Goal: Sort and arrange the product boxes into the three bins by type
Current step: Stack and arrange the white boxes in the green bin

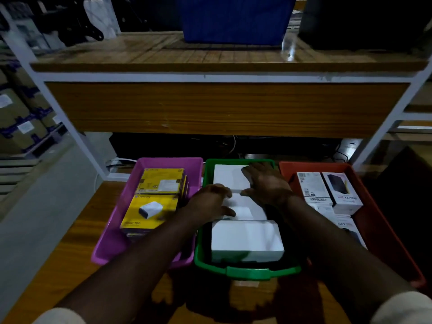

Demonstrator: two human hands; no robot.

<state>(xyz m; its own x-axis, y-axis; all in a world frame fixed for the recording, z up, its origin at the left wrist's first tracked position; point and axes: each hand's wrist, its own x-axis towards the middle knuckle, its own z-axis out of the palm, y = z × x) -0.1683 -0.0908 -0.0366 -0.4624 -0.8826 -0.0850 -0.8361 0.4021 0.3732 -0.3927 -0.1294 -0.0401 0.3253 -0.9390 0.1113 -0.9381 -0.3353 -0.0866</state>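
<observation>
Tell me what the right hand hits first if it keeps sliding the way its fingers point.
Probably the far wall of the green bin. The right hand lies flat on the far white box, fingers pointing away and slightly left; depth is unclear.
</observation>
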